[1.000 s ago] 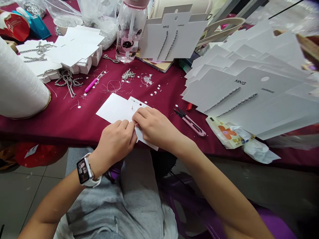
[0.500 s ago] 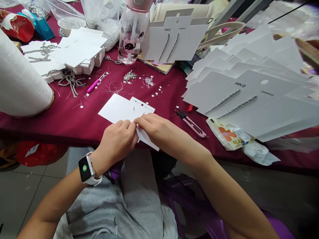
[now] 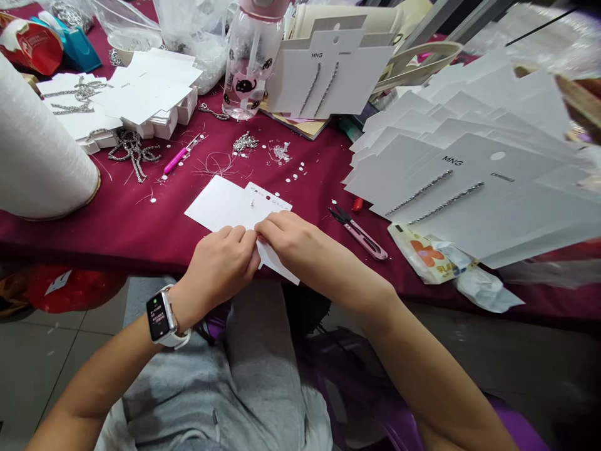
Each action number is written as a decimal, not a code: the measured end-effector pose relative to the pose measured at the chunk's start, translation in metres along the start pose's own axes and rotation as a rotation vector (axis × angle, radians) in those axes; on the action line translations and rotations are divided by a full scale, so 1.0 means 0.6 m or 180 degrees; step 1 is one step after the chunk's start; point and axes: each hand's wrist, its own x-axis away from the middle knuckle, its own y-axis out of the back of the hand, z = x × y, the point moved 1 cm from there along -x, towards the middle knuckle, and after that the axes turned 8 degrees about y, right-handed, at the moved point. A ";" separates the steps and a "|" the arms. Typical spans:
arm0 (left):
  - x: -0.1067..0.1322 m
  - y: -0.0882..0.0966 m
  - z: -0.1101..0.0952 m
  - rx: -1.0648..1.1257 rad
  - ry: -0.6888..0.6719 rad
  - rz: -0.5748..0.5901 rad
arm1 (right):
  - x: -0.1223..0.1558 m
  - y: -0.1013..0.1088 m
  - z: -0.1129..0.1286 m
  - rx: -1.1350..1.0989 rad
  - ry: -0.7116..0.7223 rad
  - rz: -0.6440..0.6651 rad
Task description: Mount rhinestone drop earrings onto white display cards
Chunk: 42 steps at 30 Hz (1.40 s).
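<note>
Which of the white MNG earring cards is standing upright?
The card at the back, beside the cat-print water bottle; the others lie fanned in the pile on the right.

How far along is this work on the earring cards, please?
Done: many MNG cards already carry chain earrings, fanned out on the right. In hand: the left hand and right hand both grip a white card. Left: loose chains and a stack of cards without chains lie on the far left, so some work seems to remain.
</note>
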 end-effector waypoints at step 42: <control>0.010 0.025 0.003 -0.0417 0.0065 0.0562 | 0.000 -0.050 -0.038 -0.1856 -0.0458 -0.1442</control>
